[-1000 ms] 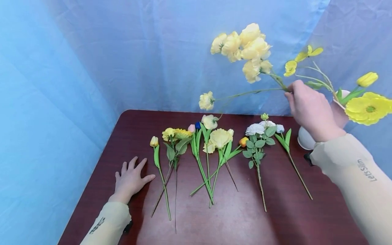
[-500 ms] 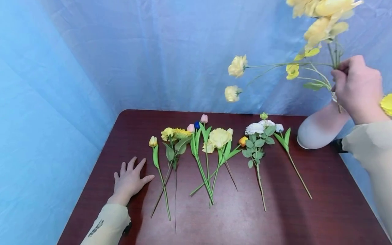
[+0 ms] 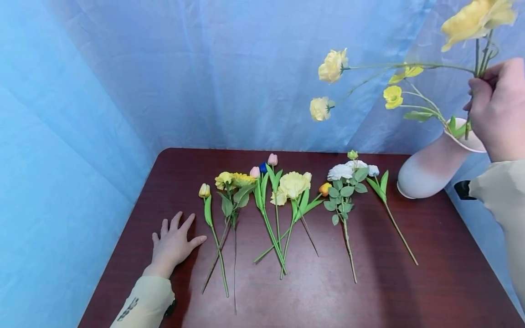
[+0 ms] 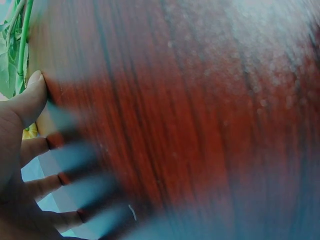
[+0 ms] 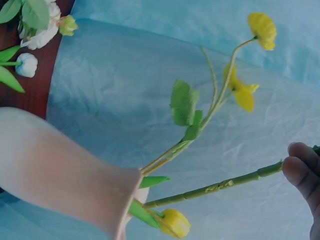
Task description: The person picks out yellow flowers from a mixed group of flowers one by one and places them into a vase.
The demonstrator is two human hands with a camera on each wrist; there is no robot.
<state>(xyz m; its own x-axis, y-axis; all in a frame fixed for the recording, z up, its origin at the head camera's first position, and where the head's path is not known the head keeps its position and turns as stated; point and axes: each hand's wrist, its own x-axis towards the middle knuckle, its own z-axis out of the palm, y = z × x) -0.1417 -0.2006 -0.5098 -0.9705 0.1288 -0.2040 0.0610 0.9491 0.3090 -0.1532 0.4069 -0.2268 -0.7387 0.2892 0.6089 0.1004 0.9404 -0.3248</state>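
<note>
Head view: pinching yellow flower spray (image 3: 477, 20) with right hand (image 3: 503, 107) at mouth of vase (image 3: 434, 166), far right corner of table (image 3: 328, 300); resting left hand (image 3: 172, 246), spread wide, near left edge.

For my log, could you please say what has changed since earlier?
The right hand carried the pale yellow flower spray up and right, its stem now at the mouth of the curved pink and white vase. Unchanged: left hand, vase, flowers on the dark red table.

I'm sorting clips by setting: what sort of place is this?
Likely a makeshift indoor workspace, though the room itself is hidden: blue cloth hangs behind a table, loose flowers lie across it, and a vase stands near its right edge.
</note>
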